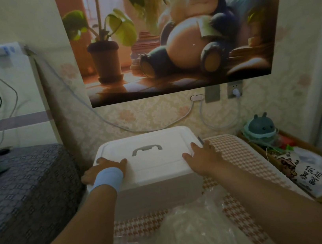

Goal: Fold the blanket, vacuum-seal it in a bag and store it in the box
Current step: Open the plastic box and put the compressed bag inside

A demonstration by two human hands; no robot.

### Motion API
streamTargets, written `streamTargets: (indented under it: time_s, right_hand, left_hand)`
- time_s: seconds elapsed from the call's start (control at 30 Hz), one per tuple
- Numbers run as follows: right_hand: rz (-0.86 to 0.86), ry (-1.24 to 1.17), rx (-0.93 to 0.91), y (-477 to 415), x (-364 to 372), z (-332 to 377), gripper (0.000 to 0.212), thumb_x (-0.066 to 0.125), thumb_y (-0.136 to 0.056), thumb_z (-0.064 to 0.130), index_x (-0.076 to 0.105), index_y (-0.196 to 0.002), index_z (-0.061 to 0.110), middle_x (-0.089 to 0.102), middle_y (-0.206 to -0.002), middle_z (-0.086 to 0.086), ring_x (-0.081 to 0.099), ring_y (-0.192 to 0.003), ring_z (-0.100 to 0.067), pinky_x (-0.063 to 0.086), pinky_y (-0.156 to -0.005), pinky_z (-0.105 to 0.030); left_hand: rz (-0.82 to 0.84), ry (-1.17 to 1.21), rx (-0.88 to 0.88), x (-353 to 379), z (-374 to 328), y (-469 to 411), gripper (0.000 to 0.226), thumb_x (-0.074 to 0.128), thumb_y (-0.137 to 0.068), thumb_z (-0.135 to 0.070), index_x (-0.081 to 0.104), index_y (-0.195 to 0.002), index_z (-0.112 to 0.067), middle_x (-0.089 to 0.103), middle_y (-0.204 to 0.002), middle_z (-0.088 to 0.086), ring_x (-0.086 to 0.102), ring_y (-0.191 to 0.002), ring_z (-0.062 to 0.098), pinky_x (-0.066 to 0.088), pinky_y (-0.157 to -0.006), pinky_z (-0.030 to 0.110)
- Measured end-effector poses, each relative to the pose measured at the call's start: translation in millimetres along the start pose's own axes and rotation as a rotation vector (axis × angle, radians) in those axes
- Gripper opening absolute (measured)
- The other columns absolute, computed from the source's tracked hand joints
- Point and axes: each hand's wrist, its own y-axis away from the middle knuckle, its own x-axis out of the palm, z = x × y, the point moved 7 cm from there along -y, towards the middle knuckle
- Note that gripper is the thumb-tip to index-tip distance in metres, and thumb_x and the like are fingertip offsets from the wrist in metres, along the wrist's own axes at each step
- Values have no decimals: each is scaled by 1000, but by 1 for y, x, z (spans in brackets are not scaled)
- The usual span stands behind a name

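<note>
**Lid on, a hand at each end, the bag behind my wrists**

The box (156, 197) stood straight ahead of me against the wall, its long axis running left to right across my view. The bed (31, 191) was on its left and a houndstooth cover (241, 152) lay just beside it on the right. Its white lid (157, 159) was still seated, with the grey handle (146, 149) lying in the middle of the top.

My left hand (104, 169), the one with the blue wristband (108, 180), lay over the near left corner of the lid. My right hand (201, 156) lay at the right end, thumb on the top and fingers (195, 147) reaching along the edge. Both hands were spread, fingers fairly straight, resting on the plastic and pinching nothing. Whether any fingertip hooked under the rim, I could not tell.

So the 2 hands bracketed the lid across its length, about equally far forward, and neither was the nearer one.

The clear vacuum bag (191, 227) lay on the houndstooth cover close to me, in front of the box and below my forearms, mostly between them. It looked crinkled and full, but what it held was too blurred to make out.

I judged that storing was the step in hand. The lid had to come up first, lifted evenly from both ends so it would not cock on the rim. The bag would then have to travel forward, away from me, and down into the box.
</note>
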Motion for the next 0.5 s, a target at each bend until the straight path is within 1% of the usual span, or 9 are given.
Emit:
streamTargets:
  time_s: [0.1, 0.17, 0.2, 0.27, 0.3, 0.33, 0.4, 0.47, 0.5]
  right_hand:
    - [-57, 33, -68, -1, -3, 6, 62, 28, -100, 57, 26, -154, 26, 11, -164, -13, 12, -149, -39, 12, -120, -58]
    - [-60, 19, -117, 1, -5, 18, 60, 32, -100, 54, 28, -154, 28, 19, -163, -6, 11, -149, -38, 10, -120, -59]
    - [-59, 11, -128, 4, -6, 25, 61, 32, -99, 55, 28, -154, 30, 21, -163, -5, 11, -150, -38, 9, -119, -61]
    - [-56, 18, -158, 9, -8, 36, 64, 30, -98, 60, 24, -155, 33, 16, -165, -5, 7, -151, -34, 2, -118, -64]
    - [-41, 17, -202, 12, -8, 42, 65, 28, -97, 64, 22, -155, 35, 11, -166, -4, 3, -152, -31, -1, -117, -65]
    - [-15, -1, -257, 16, -8, 47, 67, 26, -97, 68, 19, -156, 37, 7, -167, -2, 1, -153, -28, -1, -117, -64]
    - [9, -81, -342, 26, -12, 53, 75, 29, -93, 75, 14, -157, 38, 4, -167, 0, 2, -153, -23, 4, -120, -60]
    - [-28, -145, -386, 32, -25, 54, 85, 38, -88, 78, 12, -157, 37, 5, -167, 2, 6, -153, -21, 10, -121, -57]
    - [-38, -131, -407, 35, -31, 53, 90, 43, -85, 80, 10, -157, 37, 3, -167, 3, 5, -153, -20, 11, -121, -57]
  left_hand:
    - [-49, 71, 9, -14, 8, 0, 88, 48, -82, -70, 24, -148, -17, 38, -147, 17, 37, -133, 38, 25, -110, 49]
    - [-100, 204, 10, -27, 12, 3, 74, 58, -86, -54, 32, -143, -15, 39, -145, 18, 34, -134, 39, 24, -111, 51]
    - [-124, 288, 28, -34, 12, 6, 65, 61, -86, -44, 37, -139, -14, 41, -143, 19, 35, -132, 40, 27, -110, 53]
    - [-173, 464, 112, -51, 7, 14, 48, 63, -86, -27, 46, -130, -15, 46, -134, 19, 47, -120, 43, 43, -98, 50]
    - [-207, 542, 162, -62, 3, 19, 43, 62, -86, -21, 49, -127, -16, 47, -131, 18, 52, -113, 42, 49, -90, 46]
    - [-244, 607, 202, -73, -1, 24, 40, 61, -86, -16, 52, -125, -18, 47, -130, 17, 55, -109, 42, 51, -85, 44]
    - [-315, 736, 255, -94, -6, 31, 36, 57, -85, -8, 56, -119, -20, 49, -128, 15, 56, -107, 40, 51, -87, 42]
    - [-341, 864, 288, -111, -9, 35, 33, 52, -86, -3, 58, -114, -19, 54, -125, 14, 56, -108, 37, 48, -88, 38]
    - [-348, 890, 311, -117, -12, 38, 31, 50, -87, -3, 59, -112, -19, 56, -123, 13, 56, -107, 36, 47, -88, 37]
